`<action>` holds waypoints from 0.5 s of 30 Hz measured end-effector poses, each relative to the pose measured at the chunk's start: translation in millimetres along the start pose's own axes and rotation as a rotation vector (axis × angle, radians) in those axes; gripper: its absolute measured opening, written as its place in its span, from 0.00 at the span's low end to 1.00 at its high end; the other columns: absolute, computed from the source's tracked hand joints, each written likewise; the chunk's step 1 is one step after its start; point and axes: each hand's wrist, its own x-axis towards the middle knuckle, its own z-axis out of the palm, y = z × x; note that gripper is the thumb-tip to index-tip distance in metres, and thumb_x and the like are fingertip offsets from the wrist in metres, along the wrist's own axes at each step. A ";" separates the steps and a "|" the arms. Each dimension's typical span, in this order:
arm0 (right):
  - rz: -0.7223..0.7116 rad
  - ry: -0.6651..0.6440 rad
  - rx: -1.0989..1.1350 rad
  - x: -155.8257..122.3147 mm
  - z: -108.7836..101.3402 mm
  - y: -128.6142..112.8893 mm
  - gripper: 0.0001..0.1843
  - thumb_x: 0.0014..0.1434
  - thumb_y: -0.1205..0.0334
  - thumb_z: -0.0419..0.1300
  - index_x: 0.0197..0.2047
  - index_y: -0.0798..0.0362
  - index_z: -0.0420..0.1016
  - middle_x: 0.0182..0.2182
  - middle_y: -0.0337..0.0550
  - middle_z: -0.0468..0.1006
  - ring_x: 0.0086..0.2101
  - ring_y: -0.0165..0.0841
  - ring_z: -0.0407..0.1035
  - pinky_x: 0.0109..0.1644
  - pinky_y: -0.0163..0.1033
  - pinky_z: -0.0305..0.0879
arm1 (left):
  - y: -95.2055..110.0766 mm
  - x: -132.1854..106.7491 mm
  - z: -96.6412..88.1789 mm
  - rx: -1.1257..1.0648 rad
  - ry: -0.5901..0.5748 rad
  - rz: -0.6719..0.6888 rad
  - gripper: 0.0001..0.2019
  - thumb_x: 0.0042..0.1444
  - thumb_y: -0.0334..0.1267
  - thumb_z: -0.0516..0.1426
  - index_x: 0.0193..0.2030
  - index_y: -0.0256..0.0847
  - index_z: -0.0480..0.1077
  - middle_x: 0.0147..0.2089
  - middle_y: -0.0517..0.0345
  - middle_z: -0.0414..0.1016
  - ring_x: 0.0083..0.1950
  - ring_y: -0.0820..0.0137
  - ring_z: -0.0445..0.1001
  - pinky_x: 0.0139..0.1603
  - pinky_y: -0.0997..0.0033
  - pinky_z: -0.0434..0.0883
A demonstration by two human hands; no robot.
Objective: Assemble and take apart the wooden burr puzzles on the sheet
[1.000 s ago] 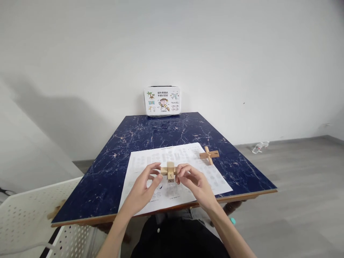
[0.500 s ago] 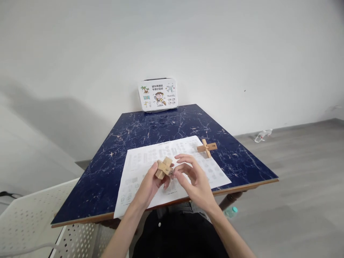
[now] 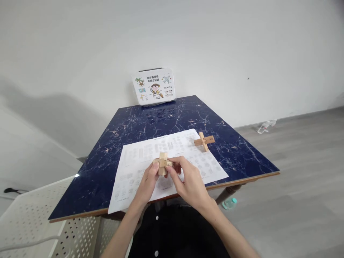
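A light wooden interlocking burr puzzle (image 3: 162, 162) is held above the printed sheet, with blocks crossing at its middle. My left hand (image 3: 148, 179) grips its left side, the thumb pressed on the near face. On the right side my right hand (image 3: 188, 181) pinches it between thumb and fingers. The white printed sheet (image 3: 126, 157), covered in small faint diagrams, lies under both hands. Farther right, a second, darker wooden cross-shaped puzzle (image 3: 204, 141) rests across the sheet's edge, apart from my hands.
The blue marbled table (image 3: 150, 123) bears a white cartoon-printed case (image 3: 156, 87) against the wall. A perforated white cabinet (image 3: 32, 208) stands at the left. On the floor to the right are a bottle with a teal cap (image 3: 229, 203) and a clear plastic item (image 3: 266, 126).
My right hand has closed onto the right side of the light puzzle, where its fingers were apart before. The puzzle has turned, one block now pointing away from me. The view has shifted slightly.
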 end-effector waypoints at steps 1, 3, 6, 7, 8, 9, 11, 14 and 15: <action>-0.036 -0.008 -0.031 0.3 -1.0 1.7 0.07 0.74 0.60 0.55 0.53 0.50 0.71 0.36 0.42 0.78 0.36 0.37 0.72 0.42 0.41 0.67 | -0.1 0.5 0.9 -0.015 0.003 -0.004 0.22 0.72 0.57 0.52 0.48 0.40 0.77 0.41 0.54 0.76 0.41 0.64 0.69 0.49 0.63 0.70; -0.091 -0.033 -0.079 1.2 -2.9 5.3 0.07 0.75 0.61 0.54 0.53 0.51 0.70 0.36 0.43 0.77 0.37 0.37 0.72 0.42 0.41 0.67 | -0.7 1.4 2.8 -0.056 0.009 -0.014 0.22 0.71 0.56 0.53 0.46 0.40 0.78 0.41 0.53 0.76 0.40 0.64 0.69 0.47 0.63 0.70; -0.133 -0.066 -0.107 3.3 -5.2 9.4 0.06 0.75 0.62 0.54 0.52 0.50 0.69 0.37 0.43 0.77 0.38 0.38 0.72 0.41 0.41 0.67 | -1.0 2.2 6.2 -0.125 0.036 -0.030 0.21 0.69 0.56 0.56 0.44 0.39 0.78 0.41 0.53 0.77 0.40 0.64 0.69 0.45 0.65 0.70; -0.144 -0.072 -0.110 4.2 -5.8 10.4 0.06 0.75 0.62 0.53 0.52 0.50 0.68 0.37 0.43 0.77 0.38 0.38 0.72 0.41 0.40 0.67 | -0.4 2.3 7.6 -0.145 0.050 -0.037 0.21 0.68 0.56 0.57 0.44 0.39 0.78 0.41 0.53 0.77 0.40 0.64 0.69 0.44 0.65 0.70; -0.153 -0.076 -0.113 5.1 -6.3 11.1 0.06 0.75 0.62 0.53 0.52 0.50 0.68 0.37 0.43 0.76 0.38 0.38 0.72 0.42 0.40 0.67 | 0.7 2.3 9.3 -0.165 0.063 -0.047 0.21 0.67 0.56 0.58 0.43 0.38 0.78 0.40 0.53 0.77 0.40 0.64 0.69 0.44 0.65 0.70; -0.162 -0.081 -0.117 6.2 -6.8 11.9 0.06 0.75 0.62 0.53 0.53 0.50 0.68 0.38 0.43 0.76 0.38 0.38 0.72 0.42 0.40 0.67 | 2.3 2.3 11.1 -0.186 0.077 -0.059 0.20 0.66 0.56 0.59 0.42 0.38 0.77 0.39 0.54 0.77 0.40 0.64 0.69 0.44 0.65 0.70; -0.177 -0.101 -0.136 8.6 -7.7 13.8 0.06 0.76 0.62 0.53 0.52 0.50 0.68 0.38 0.44 0.76 0.38 0.38 0.72 0.42 0.41 0.67 | 6.5 2.4 15.0 -0.228 0.099 -0.095 0.20 0.64 0.56 0.60 0.40 0.38 0.76 0.37 0.55 0.76 0.38 0.65 0.68 0.41 0.67 0.70; -0.185 -0.136 -0.172 12.5 -8.6 17.7 0.06 0.76 0.62 0.51 0.51 0.50 0.68 0.39 0.46 0.76 0.38 0.39 0.71 0.41 0.41 0.66 | 12.2 3.5 19.5 -0.266 0.116 -0.146 0.20 0.64 0.56 0.59 0.39 0.38 0.75 0.35 0.57 0.72 0.35 0.68 0.65 0.36 0.70 0.67; -0.182 -0.142 -0.176 13.6 -8.6 19.0 0.06 0.76 0.62 0.51 0.50 0.50 0.68 0.39 0.46 0.76 0.38 0.39 0.71 0.41 0.41 0.66 | 13.1 4.1 20.2 -0.268 0.116 -0.160 0.20 0.65 0.56 0.59 0.39 0.39 0.75 0.34 0.58 0.71 0.34 0.68 0.64 0.34 0.70 0.66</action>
